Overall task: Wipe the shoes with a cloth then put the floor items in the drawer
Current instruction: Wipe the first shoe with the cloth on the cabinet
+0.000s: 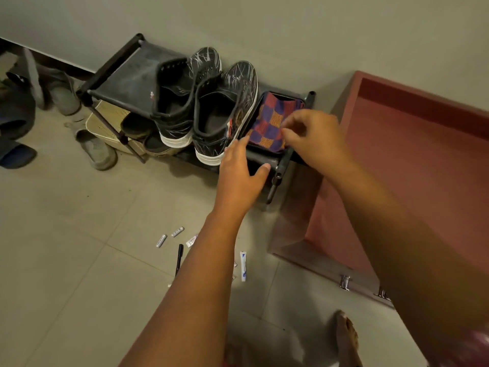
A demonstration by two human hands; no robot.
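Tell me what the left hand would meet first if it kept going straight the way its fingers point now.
Probably the heel of the nearer black shoe: the left hand points up and slightly right toward the rack top, fingertips near the shoe's white sole and the checked cloth. Depth is unclear, so it could catch the cloth's edge instead.

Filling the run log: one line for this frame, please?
stage: reaching for cloth on rack | left hand: open, by shoe | right hand: fingertips on cloth | floor items: untouched | drawer: open
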